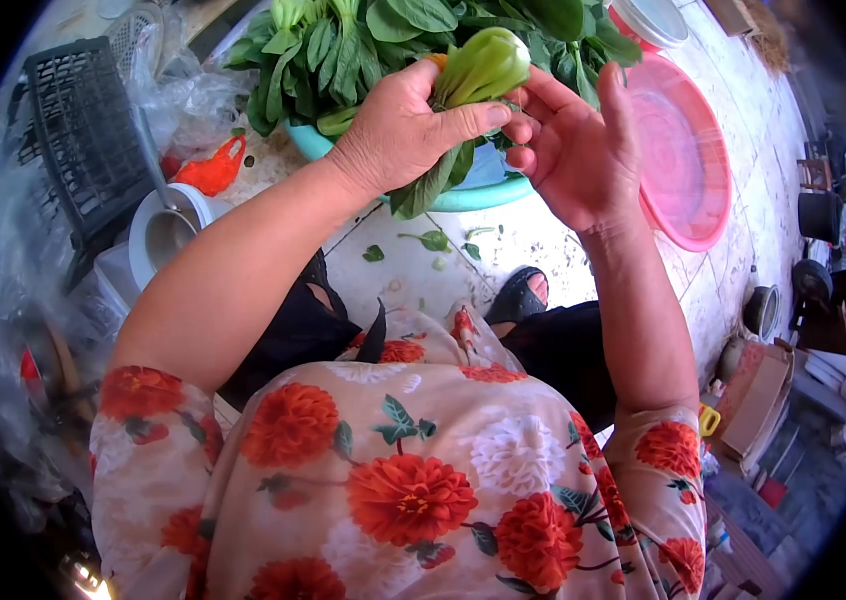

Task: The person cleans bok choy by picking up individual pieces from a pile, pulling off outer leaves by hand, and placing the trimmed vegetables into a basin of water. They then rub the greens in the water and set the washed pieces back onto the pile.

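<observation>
My left hand (403, 125) is closed round a head of leafy greens (483, 70), its pale green base pointing up and right and its dark leaves hanging below the palm. Beside that base, my right hand (583, 150) is turned palm up with its fingers spread and curled a little, the fingertips close to the stalks. Whether those fingertips touch the greens is unclear. Under and behind both hands, a large pile of leafy greens (328, 60) rests over a turquoise basin (488, 196).
A pink basin (688, 150) stands on the tiled floor at the right, near a lidded tub (651, 20). On the left are a dark plastic crate (83, 130), a white bucket (158, 235) and a red plastic bag (213, 170). Loose leaves (433, 240) lie near my feet.
</observation>
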The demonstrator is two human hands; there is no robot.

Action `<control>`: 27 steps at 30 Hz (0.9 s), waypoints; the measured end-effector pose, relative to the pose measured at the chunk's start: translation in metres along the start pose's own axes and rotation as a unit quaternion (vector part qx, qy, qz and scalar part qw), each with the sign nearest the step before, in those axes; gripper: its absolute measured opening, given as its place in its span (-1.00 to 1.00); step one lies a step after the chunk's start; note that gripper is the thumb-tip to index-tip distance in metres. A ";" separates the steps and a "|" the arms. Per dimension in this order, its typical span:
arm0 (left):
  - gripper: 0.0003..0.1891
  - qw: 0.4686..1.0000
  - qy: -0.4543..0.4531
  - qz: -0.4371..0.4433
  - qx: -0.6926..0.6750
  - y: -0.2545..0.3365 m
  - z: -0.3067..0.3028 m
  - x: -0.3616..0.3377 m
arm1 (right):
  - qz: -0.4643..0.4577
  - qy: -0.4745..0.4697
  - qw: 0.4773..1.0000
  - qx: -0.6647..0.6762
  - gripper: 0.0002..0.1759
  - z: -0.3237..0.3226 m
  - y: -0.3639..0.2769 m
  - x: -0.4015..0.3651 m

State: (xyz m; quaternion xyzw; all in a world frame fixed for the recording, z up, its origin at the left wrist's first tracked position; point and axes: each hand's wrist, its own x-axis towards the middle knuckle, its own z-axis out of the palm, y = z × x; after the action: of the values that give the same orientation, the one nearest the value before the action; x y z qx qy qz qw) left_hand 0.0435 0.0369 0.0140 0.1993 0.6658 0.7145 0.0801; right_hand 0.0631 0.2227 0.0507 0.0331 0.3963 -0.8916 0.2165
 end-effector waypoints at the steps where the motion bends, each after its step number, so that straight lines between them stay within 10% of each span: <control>1: -0.53 1.000 0.000 -0.001 0.000 0.001 -0.004 -0.001 | 0.010 0.005 1.000 -0.023 -0.13 -0.003 0.000 0.001; 17: -0.53 0.805 -0.204 -0.068 0.552 0.019 -0.003 -0.009 | 0.023 0.138 0.943 -0.302 -0.81 -0.008 0.015 -0.003; 24: -0.64 0.792 -0.173 -0.130 0.571 -0.001 0.009 -0.011 | -0.212 0.080 0.688 -0.689 -0.84 -0.041 0.055 0.008; 27: -0.60 0.789 -0.170 -0.192 0.558 -0.002 0.011 -0.005 | -0.160 0.086 0.616 -0.767 -0.81 -0.011 0.050 -0.002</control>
State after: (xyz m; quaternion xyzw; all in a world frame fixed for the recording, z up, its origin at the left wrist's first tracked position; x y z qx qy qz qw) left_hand 0.0525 0.0456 0.0117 0.1959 0.9489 0.1426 0.2021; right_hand 0.0842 0.2019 0.0087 -0.1324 0.9516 -0.2767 -0.0182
